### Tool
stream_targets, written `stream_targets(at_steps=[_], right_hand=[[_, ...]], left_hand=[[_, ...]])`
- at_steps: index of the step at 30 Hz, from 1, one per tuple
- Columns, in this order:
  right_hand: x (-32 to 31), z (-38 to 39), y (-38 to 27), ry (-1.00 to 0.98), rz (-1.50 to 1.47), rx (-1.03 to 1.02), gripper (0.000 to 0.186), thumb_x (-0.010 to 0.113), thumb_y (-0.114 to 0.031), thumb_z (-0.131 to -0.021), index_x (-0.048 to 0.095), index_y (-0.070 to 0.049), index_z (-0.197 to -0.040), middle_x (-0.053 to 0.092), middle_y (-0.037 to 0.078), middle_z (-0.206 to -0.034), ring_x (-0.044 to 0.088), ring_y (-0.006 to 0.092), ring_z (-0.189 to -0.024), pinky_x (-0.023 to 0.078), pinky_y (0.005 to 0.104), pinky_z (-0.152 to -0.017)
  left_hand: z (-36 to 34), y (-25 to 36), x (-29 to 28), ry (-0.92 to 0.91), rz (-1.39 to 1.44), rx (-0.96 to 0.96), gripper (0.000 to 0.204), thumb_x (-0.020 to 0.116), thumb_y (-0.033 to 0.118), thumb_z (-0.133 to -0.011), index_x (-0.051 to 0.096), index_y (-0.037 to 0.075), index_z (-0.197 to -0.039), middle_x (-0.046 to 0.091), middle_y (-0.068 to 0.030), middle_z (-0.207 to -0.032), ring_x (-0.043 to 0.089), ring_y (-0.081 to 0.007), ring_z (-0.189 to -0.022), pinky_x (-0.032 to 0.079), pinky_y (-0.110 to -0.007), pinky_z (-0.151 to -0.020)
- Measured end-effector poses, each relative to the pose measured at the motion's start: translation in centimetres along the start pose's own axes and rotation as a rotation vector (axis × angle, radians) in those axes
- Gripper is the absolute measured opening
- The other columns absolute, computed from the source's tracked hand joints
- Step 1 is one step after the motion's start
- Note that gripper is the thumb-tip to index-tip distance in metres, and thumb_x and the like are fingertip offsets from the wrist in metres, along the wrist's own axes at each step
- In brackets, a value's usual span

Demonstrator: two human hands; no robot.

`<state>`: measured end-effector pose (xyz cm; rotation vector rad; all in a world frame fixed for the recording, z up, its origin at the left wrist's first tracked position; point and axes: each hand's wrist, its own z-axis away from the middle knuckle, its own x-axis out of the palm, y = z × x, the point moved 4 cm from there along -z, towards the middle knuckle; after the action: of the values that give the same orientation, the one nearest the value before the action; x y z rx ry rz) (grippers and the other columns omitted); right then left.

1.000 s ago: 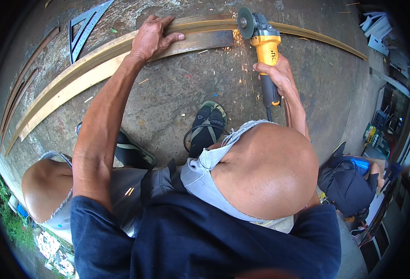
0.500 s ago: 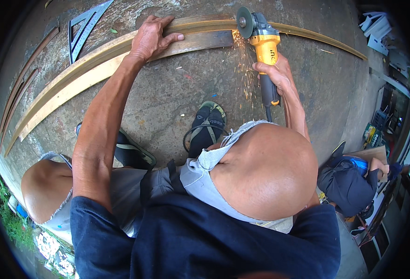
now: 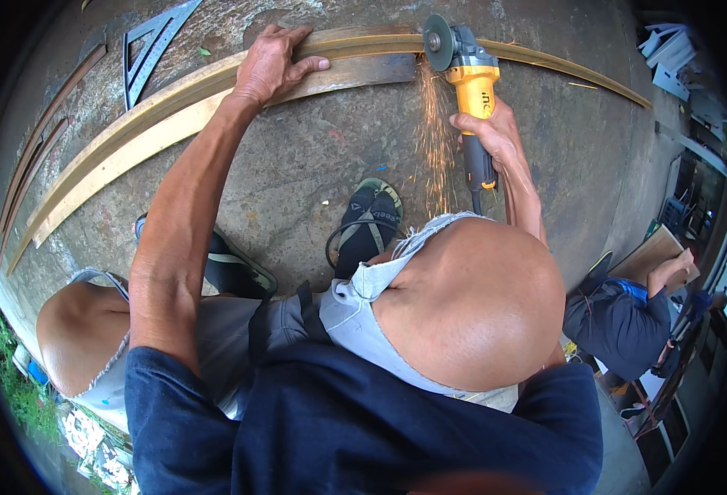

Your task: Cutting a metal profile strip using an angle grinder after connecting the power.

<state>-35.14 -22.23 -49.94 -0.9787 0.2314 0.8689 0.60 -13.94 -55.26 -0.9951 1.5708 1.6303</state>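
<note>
My right hand [image 3: 500, 132] is wrapped round the body of a yellow and dark-grey angle grinder [image 3: 472, 87]. Its cutting disc [image 3: 439, 43] stands at a long yellowish-brown metal bar [image 3: 553, 56], and orange sparks [image 3: 434, 132] stream down from there toward my feet. My left hand [image 3: 271, 66] lies over the same bar to the left of the disc, fingers bent across its far side and thumb on the near side, holding it. Under and beside the bar runs a pale wooden plank [image 3: 355, 73], darkened near the sparks. Where exactly the disc meets the bar is partly hidden.
A metal set square [image 3: 151, 51] and thin brown strips [image 3: 40, 153] lie on the concrete at the left. My sandalled foot [image 3: 369, 216] is close to the sparks and the grinder's cord [image 3: 476, 202]. At the right another person [image 3: 623, 322] handles a wooden board [image 3: 648, 256].
The sparks have become a denser, longer stream. The grinder has shifted very slightly right; my left hand has barely moved. The other person's arm and board have come up.
</note>
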Motion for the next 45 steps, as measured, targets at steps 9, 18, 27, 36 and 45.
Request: stream_targets(at_steps=[9,18,27,36,45], right_hand=[[-0.7,1.0,-0.3,-0.007,-0.023,0.038,0.045,0.083,-0.016,-0.067,0.063,-0.003,-0.106,0.067,0.007,-0.088,0.066,0.0176,-0.073,0.054,0.0337,-0.065],[-1.0,0.0,-0.1,0.008,-0.002,0.025,0.046,0.084,-0.017,-0.065,0.066,-0.003,-0.104,0.069,0.007,-0.091,0.066,0.0185,-0.079,0.053,0.0352,-0.071],[-1.0,-0.1,-0.2,0.013,0.002,0.032,0.047,0.084,-0.018,-0.065,0.066,-0.003,-0.105,0.069,0.008,-0.092,0.066,0.0187,-0.081,0.052,0.0353,-0.071],[-1.0,0.2,-0.4,0.012,-0.010,0.024,0.045,0.083,-0.015,-0.068,0.062,-0.003,-0.107,0.067,0.008,-0.088,0.065,0.0179,-0.071,0.054,0.0335,-0.063],[-1.0,0.2,-0.5,0.009,-0.017,0.027,0.045,0.083,-0.014,-0.068,0.063,-0.003,-0.107,0.067,0.007,-0.089,0.065,0.0172,-0.072,0.055,0.0331,-0.063]], left_hand=[[-0.4,0.6,0.3,0.028,-0.002,0.032,0.077,0.075,0.058,-0.080,0.064,0.000,-0.130,0.071,-0.0206,-0.107,0.062,-0.0342,-0.109,0.051,-0.044,-0.099],[-0.5,0.8,0.2,0.018,0.016,0.018,0.076,0.075,0.056,-0.080,0.064,0.000,-0.130,0.071,-0.0201,-0.108,0.062,-0.0342,-0.109,0.051,-0.044,-0.099],[-0.6,0.9,0.1,0.011,0.022,0.029,0.077,0.075,0.057,-0.080,0.064,0.000,-0.130,0.071,-0.0197,-0.109,0.061,-0.0341,-0.110,0.050,-0.044,-0.099],[-0.6,1.0,0.2,0.007,0.032,0.026,0.077,0.075,0.057,-0.079,0.064,0.000,-0.130,0.071,-0.0192,-0.102,0.062,-0.0335,-0.108,0.052,-0.044,-0.097],[-0.6,0.9,0.3,0.005,0.018,0.033,0.077,0.076,0.057,-0.079,0.065,-0.001,-0.129,0.071,-0.0195,-0.098,0.062,-0.0332,-0.106,0.052,-0.044,-0.096]])
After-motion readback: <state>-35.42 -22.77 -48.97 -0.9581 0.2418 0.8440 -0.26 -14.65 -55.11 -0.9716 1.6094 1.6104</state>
